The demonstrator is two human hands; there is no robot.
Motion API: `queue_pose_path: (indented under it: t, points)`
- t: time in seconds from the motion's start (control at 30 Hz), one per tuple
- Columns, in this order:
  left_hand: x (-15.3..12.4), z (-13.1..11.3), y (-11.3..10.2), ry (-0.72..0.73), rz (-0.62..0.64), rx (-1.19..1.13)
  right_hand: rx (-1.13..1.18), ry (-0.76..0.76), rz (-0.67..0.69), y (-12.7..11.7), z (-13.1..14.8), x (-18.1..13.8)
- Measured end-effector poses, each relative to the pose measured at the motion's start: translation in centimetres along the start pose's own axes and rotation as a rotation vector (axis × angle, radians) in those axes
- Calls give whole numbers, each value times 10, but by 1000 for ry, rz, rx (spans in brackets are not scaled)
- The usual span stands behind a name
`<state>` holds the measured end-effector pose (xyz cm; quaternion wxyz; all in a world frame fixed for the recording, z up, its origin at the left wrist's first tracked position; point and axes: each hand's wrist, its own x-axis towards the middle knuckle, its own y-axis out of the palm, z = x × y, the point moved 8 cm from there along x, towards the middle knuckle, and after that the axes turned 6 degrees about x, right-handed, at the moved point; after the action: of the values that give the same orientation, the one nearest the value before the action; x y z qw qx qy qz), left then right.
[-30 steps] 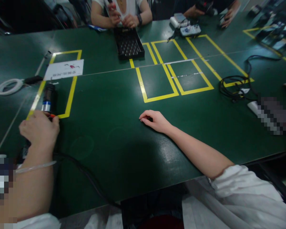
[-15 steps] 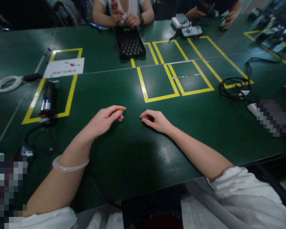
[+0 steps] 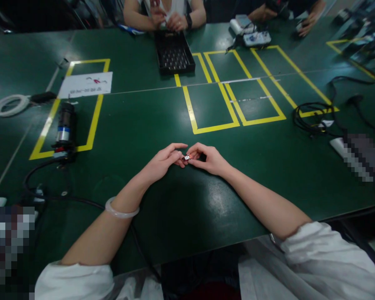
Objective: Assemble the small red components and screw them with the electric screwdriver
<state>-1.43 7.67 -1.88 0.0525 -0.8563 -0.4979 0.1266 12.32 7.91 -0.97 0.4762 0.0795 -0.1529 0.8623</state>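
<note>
A tiny silver-and-orange part (image 3: 186, 157) sits between the fingertips of both hands, just over the green table. My left hand (image 3: 164, 163) pinches it from the left with thumb and fingers, the index finger stretched out above. From the right, my right hand (image 3: 211, 160) closes thumb and fingertips on the same part. The part is too small to tell its exact kind, and the fingers cover some of it. A pale bangle (image 3: 121, 213) circles my left wrist.
A black tray (image 3: 176, 56) with small pieces stands across the table before another person. At left lie a black-and-silver cylindrical tool (image 3: 64, 127), a white sheet (image 3: 86, 85) and a white ring-shaped coil (image 3: 10, 105). Coiled black cable (image 3: 309, 118) lies right. Yellow tape outlines mark the table (image 3: 137, 116).
My left hand has moved right with the small part and now meets my right hand, whose fingertips have come onto it. The right hand has barely shifted.
</note>
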Motion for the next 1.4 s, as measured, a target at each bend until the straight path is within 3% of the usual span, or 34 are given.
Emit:
queue_pose_path:
  t: [0.33, 0.63, 1.4]
  points:
    - [1, 2, 5, -6, 9, 8, -60, 24, -28, -2, -2, 0]
    - [0, 0, 6, -6, -21, 1, 58, 105, -38, -4, -7, 0]
    - [2, 6, 1, 24, -36, -16, -272, -105, -42, -1, 9, 0]
